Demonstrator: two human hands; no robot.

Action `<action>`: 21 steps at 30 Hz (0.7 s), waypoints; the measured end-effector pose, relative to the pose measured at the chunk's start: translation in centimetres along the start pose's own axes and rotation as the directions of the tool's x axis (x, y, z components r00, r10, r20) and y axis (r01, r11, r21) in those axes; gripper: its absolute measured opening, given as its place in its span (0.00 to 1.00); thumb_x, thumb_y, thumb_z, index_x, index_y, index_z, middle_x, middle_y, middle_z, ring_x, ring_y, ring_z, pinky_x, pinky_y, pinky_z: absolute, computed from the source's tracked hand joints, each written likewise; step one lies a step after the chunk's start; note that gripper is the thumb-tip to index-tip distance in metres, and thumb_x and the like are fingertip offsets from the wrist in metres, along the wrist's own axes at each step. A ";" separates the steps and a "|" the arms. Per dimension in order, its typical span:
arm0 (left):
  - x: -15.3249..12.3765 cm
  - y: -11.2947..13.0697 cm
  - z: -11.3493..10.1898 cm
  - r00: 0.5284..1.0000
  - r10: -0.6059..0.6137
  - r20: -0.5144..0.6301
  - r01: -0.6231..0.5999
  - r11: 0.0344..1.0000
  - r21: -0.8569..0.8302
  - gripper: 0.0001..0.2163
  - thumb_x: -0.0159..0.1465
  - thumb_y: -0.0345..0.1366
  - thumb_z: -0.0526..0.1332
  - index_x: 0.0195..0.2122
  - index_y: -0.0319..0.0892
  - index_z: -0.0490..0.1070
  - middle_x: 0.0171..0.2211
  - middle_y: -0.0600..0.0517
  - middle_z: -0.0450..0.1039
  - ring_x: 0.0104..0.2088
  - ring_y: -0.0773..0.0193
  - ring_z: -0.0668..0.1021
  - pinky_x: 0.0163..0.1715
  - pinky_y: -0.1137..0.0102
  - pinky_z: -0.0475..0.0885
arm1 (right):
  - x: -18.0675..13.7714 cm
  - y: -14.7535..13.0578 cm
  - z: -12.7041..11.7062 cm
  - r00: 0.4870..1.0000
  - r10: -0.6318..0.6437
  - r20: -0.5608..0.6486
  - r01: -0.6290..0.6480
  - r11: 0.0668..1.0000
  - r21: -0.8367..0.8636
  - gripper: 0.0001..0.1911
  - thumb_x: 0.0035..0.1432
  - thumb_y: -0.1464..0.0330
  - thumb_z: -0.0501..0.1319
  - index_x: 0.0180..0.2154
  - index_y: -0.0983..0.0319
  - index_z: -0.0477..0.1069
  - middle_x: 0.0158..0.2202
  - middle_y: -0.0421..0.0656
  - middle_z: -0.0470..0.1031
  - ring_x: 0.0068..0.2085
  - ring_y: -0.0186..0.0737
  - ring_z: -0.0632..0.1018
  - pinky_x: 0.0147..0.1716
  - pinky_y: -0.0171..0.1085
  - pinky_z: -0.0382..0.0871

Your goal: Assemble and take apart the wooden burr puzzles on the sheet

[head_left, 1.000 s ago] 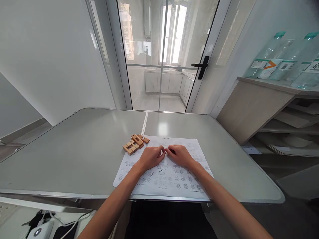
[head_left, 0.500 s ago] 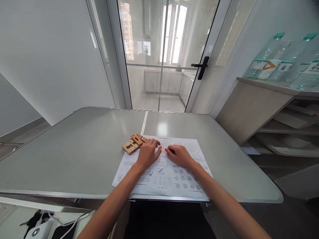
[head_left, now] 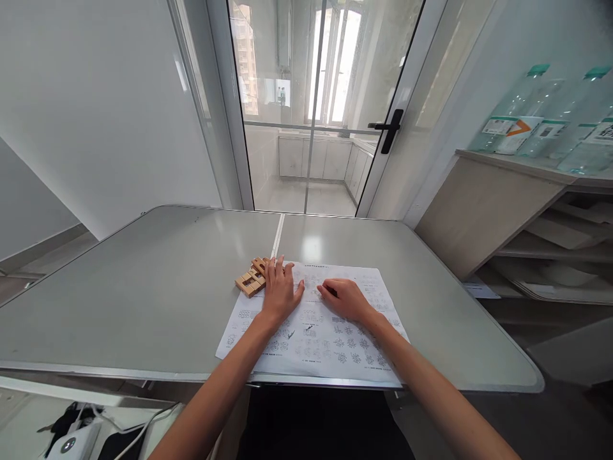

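A printed paper sheet point(head_left: 316, 358) with rows of small diagrams lies flat on the table. Notched wooden puzzle pieces point(head_left: 249, 281) are heaped at its upper left corner. My left hand point(head_left: 281, 287) is spread, palm down, its fingertips over the right end of these pieces and covering some of them. Whether the fingers touch the wood I cannot tell. On the right half of the sheet rests my right hand point(head_left: 347, 298), its fingers curled inward. What the curled fingers hold, if anything, is hidden.
The grey table point(head_left: 119, 300) stretches out on both sides. Beyond it stands a glass door point(head_left: 311, 160) with a black handle point(head_left: 391, 131). Large plastic bottles point(head_left: 522, 115) stand on a shelf unit point(head_left: 493, 211) at right. A white device point(head_left: 76, 444) with cables lies low at left.
My left hand has shifted a little left and opened, its fingers now stretched forward over the wooden pieces. My right hand stays where it was.
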State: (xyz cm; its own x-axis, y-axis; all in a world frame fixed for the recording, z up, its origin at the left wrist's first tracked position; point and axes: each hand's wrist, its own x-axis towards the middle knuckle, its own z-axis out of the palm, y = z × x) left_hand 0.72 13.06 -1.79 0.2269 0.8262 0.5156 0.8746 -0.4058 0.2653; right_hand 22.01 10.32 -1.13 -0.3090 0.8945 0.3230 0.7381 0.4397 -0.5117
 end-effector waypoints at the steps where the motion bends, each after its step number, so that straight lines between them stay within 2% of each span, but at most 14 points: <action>1: 0.0 0.0 0.0 1.000 -0.001 0.000 0.001 1.000 0.003 0.17 0.68 0.39 0.61 0.57 0.41 0.67 0.67 0.33 0.63 0.72 0.33 0.60 0.70 0.37 0.54 | 0.0 0.0 0.0 1.000 0.002 0.002 -0.002 1.000 -0.001 0.23 0.72 0.60 0.53 0.24 0.59 0.57 0.23 0.38 0.68 0.25 0.36 0.65 0.29 0.37 0.56; 9: 0.0 0.1 0.0 0.999 -0.041 0.021 0.040 0.999 0.027 0.18 0.68 0.39 0.61 0.56 0.40 0.69 0.67 0.31 0.64 0.72 0.31 0.59 0.70 0.30 0.42 | 0.0 0.0 0.0 1.000 0.010 0.001 -0.010 0.999 0.033 0.23 0.72 0.60 0.53 0.24 0.59 0.55 0.23 0.38 0.66 0.25 0.36 0.64 0.28 0.37 0.55; 14: 0.0 -0.2 0.3 0.997 -0.070 0.036 0.068 0.997 0.048 0.18 0.68 0.41 0.60 0.57 0.40 0.68 0.68 0.30 0.63 0.72 0.30 0.58 0.68 0.27 0.43 | -0.1 0.0 0.0 1.000 0.007 -0.003 -0.007 0.999 0.034 0.23 0.72 0.61 0.54 0.24 0.59 0.54 0.23 0.38 0.66 0.25 0.36 0.63 0.28 0.37 0.55; 21: 0.0 -0.4 0.8 0.995 -0.085 0.052 0.082 0.995 0.064 0.20 0.68 0.43 0.60 0.58 0.41 0.68 0.67 0.31 0.65 0.72 0.31 0.59 0.68 0.26 0.42 | 0.0 0.0 0.0 1.000 0.009 -0.002 -0.009 1.000 0.023 0.22 0.72 0.62 0.54 0.23 0.59 0.55 0.23 0.38 0.67 0.25 0.36 0.64 0.28 0.37 0.56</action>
State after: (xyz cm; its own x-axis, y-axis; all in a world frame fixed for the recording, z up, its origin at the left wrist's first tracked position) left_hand 0.68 13.52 -2.53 0.1736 0.8769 0.4483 0.9158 -0.3112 0.2540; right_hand 22.03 10.32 -1.14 -0.3012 0.8982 0.3202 0.7267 0.4336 -0.5328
